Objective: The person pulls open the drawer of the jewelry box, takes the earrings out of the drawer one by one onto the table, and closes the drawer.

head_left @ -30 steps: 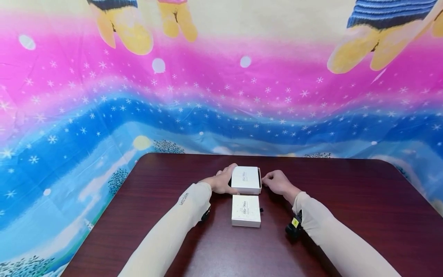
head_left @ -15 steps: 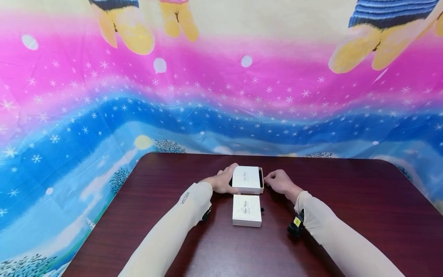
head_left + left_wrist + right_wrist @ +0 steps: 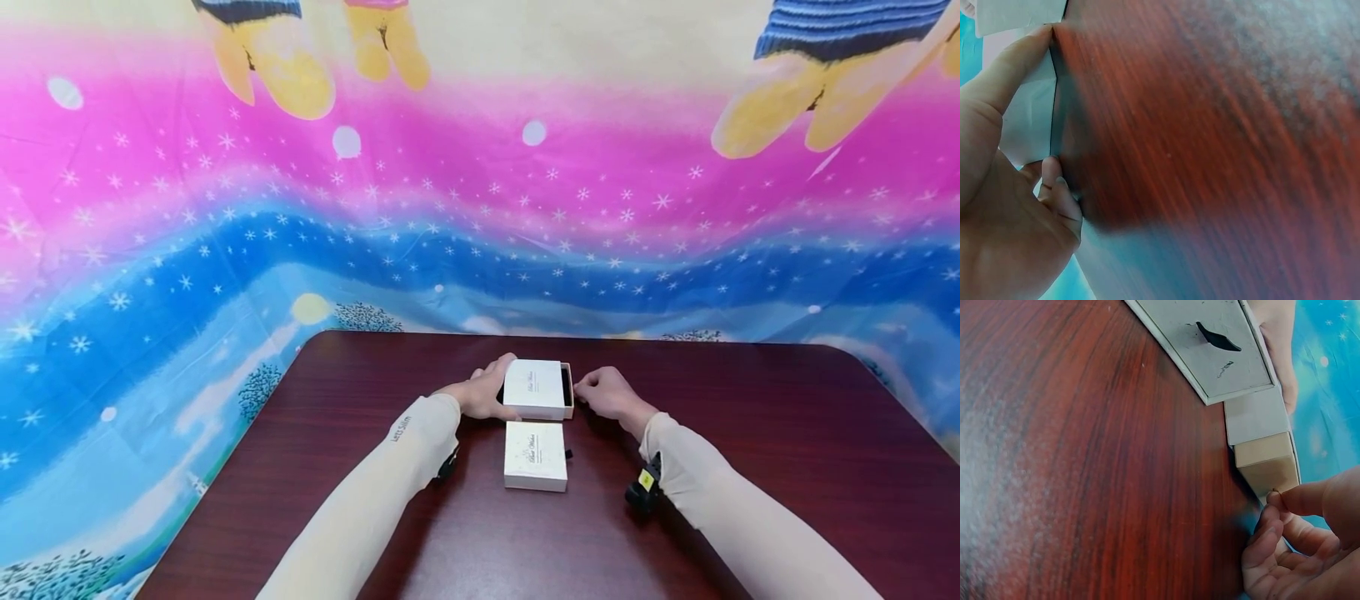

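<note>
Two small white drawer boxes with printed lettering lie one behind the other. My left hand (image 3: 480, 395) grips the sleeve of the far drawer box (image 3: 532, 385) from its left, thumb along the near side in the left wrist view. Its inner drawer (image 3: 1266, 456) sticks out a little on the right, showing a beige end and a dark interior strip. My right hand (image 3: 606, 393) pinches at that end with thumb and forefinger; the pull tab there is mostly hidden by the fingertips. The near drawer box (image 3: 536, 457) is closed, with a black ribbon tab (image 3: 1217, 339) on its right end.
Both boxes stand on a dark red-brown wooden table (image 3: 360, 517) with rounded far corners. Behind it hangs a colourful printed cloth (image 3: 480, 183). A black wrist camera (image 3: 643, 492) sits under the right sleeve.
The far box's drawer has slid slightly further out to the right, with my right hand moving right along with it. My left hand keeps its grip on the sleeve; the near box stays put.
</note>
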Demonstrator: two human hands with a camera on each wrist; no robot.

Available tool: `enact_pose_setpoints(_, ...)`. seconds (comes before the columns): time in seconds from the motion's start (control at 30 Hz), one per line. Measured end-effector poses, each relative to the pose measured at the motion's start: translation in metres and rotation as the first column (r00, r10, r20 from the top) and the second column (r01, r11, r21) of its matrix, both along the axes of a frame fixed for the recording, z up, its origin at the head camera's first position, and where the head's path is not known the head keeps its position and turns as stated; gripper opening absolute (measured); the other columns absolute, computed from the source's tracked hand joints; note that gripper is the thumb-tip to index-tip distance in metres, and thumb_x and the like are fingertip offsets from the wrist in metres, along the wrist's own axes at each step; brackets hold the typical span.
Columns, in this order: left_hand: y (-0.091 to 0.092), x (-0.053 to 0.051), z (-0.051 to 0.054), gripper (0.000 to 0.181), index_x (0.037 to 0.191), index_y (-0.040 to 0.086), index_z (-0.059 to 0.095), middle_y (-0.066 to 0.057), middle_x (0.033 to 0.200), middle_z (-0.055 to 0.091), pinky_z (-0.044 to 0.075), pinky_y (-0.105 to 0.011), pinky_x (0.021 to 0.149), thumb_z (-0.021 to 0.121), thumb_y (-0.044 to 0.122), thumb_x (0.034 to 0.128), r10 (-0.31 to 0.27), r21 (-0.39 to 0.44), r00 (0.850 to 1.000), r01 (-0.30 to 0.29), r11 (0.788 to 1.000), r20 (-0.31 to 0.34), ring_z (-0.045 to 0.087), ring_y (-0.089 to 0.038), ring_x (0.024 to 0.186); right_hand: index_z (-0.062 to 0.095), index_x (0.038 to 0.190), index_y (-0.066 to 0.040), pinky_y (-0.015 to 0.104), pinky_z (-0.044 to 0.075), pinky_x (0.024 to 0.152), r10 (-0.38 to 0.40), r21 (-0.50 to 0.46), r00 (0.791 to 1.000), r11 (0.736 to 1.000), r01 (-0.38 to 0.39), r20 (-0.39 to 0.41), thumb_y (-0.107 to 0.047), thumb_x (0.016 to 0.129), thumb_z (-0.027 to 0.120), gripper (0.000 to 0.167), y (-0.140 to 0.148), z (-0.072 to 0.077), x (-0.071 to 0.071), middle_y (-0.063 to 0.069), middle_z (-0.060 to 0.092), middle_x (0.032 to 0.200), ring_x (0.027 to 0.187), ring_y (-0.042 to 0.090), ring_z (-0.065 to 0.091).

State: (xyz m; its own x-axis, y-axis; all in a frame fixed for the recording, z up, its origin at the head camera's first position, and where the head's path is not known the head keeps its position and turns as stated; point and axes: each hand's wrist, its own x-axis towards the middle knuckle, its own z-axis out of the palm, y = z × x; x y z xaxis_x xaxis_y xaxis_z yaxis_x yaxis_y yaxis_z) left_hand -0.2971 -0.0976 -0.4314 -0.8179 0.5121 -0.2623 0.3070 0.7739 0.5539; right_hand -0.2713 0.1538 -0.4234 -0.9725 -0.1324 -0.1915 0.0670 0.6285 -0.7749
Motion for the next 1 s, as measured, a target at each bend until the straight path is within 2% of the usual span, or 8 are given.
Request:
enact_pose_setpoints(0.23, -0.001, 0.004, 0.007, 0.105, 0.162, 0.014, 0.001, -0.012, 0.17, 0.012, 0.021, -0.051, 0.124, 0.075, 0.037, 0.0903, 0.001, 0.009, 1.0, -0.001, 1.0, -0.005, 0.016, -0.041, 0.153, 0.073, 0.089, 0.002, 0.027, 0.04, 0.057, 0.006, -0.015, 1.0, 1.0, -0.005, 0.023, -0.01, 0.103, 0.051, 0.028, 0.0, 0.0, -0.004, 0.0, 0.055, 0.064, 0.055, 0.01, 0.044)
enact_pose_setpoints(0.5, 0.001, -0.001, -0.002, 0.109, 0.163, 0.018, -0.003, -0.01, 0.171, 0.009, 0.019, -0.051, 0.125, 0.075, 0.038, 0.0897, 0.013, -0.003, 1.0, -0.013, 1.0, 0.018, 0.013, -0.038, 0.155, 0.073, 0.088, 0.0, 0.029, 0.042, 0.058, 0.004, 0.006, 1.0, 1.0, -0.004, 0.007, -0.011, 0.103, 0.051, 0.029, 0.003, -0.002, -0.003, 0.006, 0.062, 0.077, 0.062, 0.014, 0.048)
enact_pose_setpoints(0.77, 0.001, -0.007, -0.01, 0.111, 0.163, 0.021, -0.006, -0.006, 0.172, 0.004, 0.017, -0.051, 0.125, 0.075, 0.042, 0.0893, 0.021, -0.016, 0.999, -0.02, 1.0, 0.033, 0.007, -0.036, 0.157, 0.071, 0.086, 0.004, 0.028, 0.041, 0.057, 0.003, -0.002, 1.0, 1.0, -0.003, 0.0, -0.01, 0.102, 0.05, 0.03, 0.004, -0.002, -0.002, 0.004, 0.058, 0.071, 0.06, 0.013, 0.047)
enact_pose_setpoints(0.87, 0.001, -0.007, -0.009, 0.111, 0.163, 0.02, -0.004, -0.007, 0.171, 0.007, 0.019, -0.051, 0.125, 0.076, 0.041, 0.0887, 0.022, -0.007, 0.999, -0.022, 1.0, 0.028, 0.011, -0.036, 0.156, 0.072, 0.083, 0.0, 0.027, 0.041, 0.056, 0.007, -0.01, 1.0, 1.0, -0.007, -0.003, -0.01, 0.101, 0.05, 0.03, 0.006, -0.002, -0.001, 0.002, 0.058, 0.07, 0.059, 0.012, 0.047)
enact_pose_setpoints(1.0, 0.001, -0.005, -0.006, 0.109, 0.163, 0.019, 0.0, -0.008, 0.17, 0.012, 0.021, -0.05, 0.124, 0.076, 0.039, 0.0885, 0.02, 0.002, 1.0, -0.02, 1.0, 0.019, 0.018, -0.036, 0.153, 0.064, 0.073, -0.005, 0.026, 0.04, 0.056, 0.018, -0.029, 1.0, 0.999, -0.018, 0.011, -0.009, 0.102, 0.051, 0.032, 0.006, 0.0, -0.002, 0.002, 0.058, 0.07, 0.058, 0.012, 0.046)
